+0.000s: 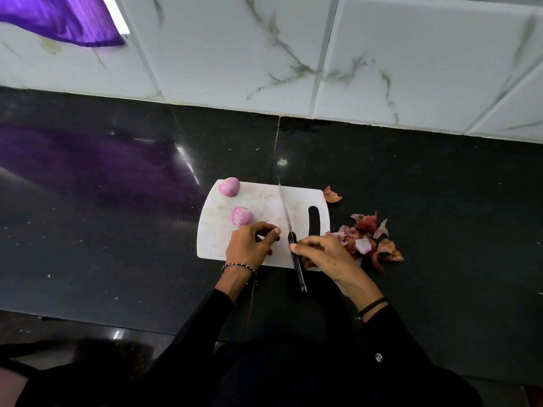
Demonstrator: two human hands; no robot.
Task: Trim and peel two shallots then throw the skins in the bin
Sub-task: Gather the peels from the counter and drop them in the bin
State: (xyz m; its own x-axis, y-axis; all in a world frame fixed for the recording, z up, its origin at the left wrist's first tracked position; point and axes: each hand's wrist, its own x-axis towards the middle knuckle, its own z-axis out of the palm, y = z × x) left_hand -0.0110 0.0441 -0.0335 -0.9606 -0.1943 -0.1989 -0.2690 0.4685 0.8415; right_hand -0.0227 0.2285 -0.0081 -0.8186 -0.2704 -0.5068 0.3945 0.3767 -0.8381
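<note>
Peeling is judged finished from the head view. Two round, pink-purple shallots stripped of skin are seen on a white plastic cutting board (214, 242). The far shallot (229, 187) sits at the board's 11 o'clock corner. The near shallot (242, 216) lies closer to the middle, touching the left hand (252, 245). That hand is loosely curled, thumb towards forefinger; whether a scrap is pinched cannot be told. A slim, black-handled steel knife (285, 212) is laid along the board, tip to 12 o'clock. Its handle is grasped by the right hand (326, 254), forefinger curled over it. Reddish-brown papery skins (367, 239) are heaped on the glossy black stone tabletop (117, 245) at the board's 3 o'clock, with one stray skin (332, 195) at 1 o'clock. Binning is left undone, and no bin is shown.
</note>
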